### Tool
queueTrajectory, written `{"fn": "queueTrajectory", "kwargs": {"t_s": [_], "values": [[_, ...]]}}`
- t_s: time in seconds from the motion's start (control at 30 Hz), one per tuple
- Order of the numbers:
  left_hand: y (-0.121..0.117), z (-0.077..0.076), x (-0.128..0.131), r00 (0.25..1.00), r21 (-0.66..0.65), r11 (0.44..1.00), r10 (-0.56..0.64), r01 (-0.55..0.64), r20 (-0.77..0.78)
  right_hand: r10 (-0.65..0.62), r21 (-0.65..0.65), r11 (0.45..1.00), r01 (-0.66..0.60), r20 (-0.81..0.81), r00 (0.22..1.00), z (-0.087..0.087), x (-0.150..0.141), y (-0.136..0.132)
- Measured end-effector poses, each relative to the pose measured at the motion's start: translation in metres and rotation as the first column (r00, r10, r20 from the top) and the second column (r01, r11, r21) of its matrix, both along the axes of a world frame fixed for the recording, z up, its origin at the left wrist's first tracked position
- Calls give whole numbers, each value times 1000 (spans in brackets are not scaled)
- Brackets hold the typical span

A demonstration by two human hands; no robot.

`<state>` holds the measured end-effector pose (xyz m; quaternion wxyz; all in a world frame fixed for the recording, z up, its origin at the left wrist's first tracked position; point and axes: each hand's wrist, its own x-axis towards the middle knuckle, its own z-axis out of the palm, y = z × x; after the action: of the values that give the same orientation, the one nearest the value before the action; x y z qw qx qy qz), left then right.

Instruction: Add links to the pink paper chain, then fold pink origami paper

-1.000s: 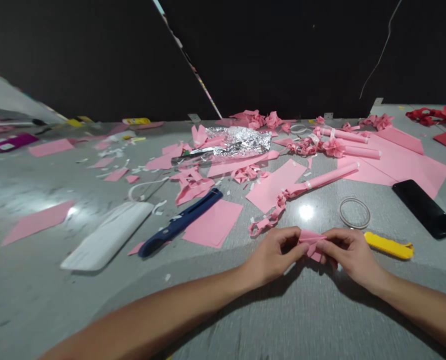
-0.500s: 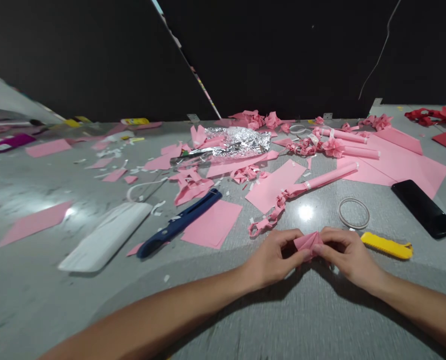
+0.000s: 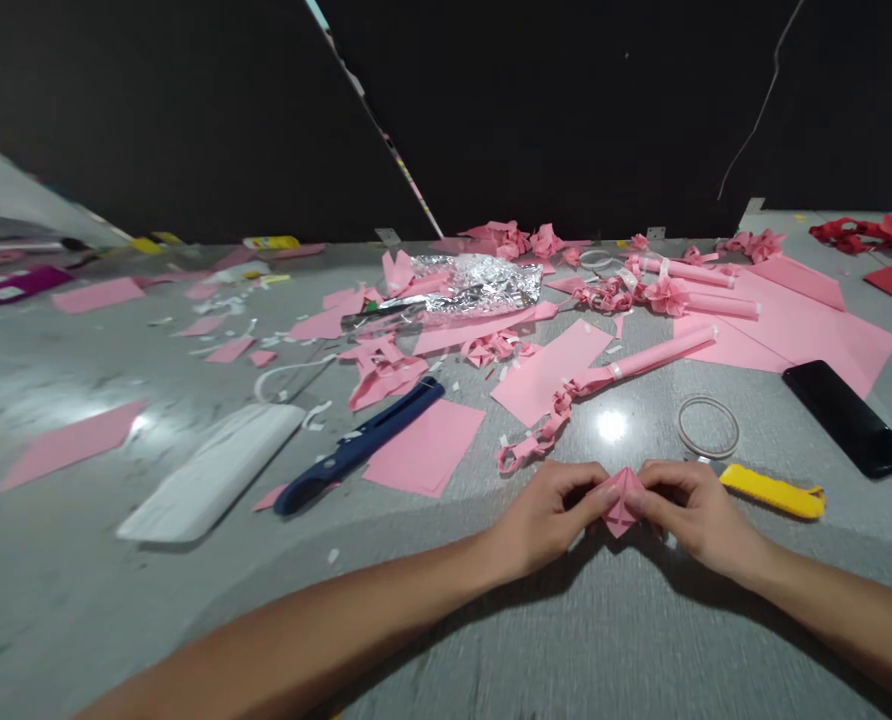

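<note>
A small folded pink paper piece point(image 3: 621, 500) is pinched between both hands just above the grey table point(image 3: 491, 620). My left hand point(image 3: 547, 515) grips its left side with thumb and fingertips. My right hand point(image 3: 697, 510) grips its right side the same way. The piece now shows a pointed tip toward me. A pink paper chain point(image 3: 536, 440) lies just beyond my left hand. A yellow utility knife point(image 3: 772, 491) rests right beside my right hand.
Blue-handled scissors point(image 3: 360, 447), a pink square point(image 3: 427, 447) and a white flat object point(image 3: 213, 470) lie to the left. A tape ring point(image 3: 708, 425), a black phone point(image 3: 847, 418), pink sheets point(image 3: 791, 330), rolled pink tubes point(image 3: 686, 272) and crumpled foil point(image 3: 480, 280) sit further back.
The pink piece has been turned and refolded between my fingers; it went from a flat wedge to a compact shape with a point toward me. Both hands stayed in place.
</note>
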<state>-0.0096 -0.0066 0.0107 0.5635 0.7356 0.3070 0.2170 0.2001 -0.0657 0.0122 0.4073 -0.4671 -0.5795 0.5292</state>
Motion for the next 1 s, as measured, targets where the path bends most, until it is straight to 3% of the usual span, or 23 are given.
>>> {"fn": "queueTrajectory", "kwargs": {"t_s": [0.47, 0.87, 1.0], "values": [[-1, -3, -2, 1000, 136, 991, 5, -2, -27, 9, -4, 1000, -9, 52, 999, 0, 1, 2], [-1, 1, 1, 999, 151, 988, -21, 27, -38, 15, 22, 1000, -18, 101, 995, 0, 1, 1], [-2, 1, 1, 1000, 119, 993, 26, -26, -1, 15, 21, 1000, -17, 111, 994, 2, 1, 2]]}}
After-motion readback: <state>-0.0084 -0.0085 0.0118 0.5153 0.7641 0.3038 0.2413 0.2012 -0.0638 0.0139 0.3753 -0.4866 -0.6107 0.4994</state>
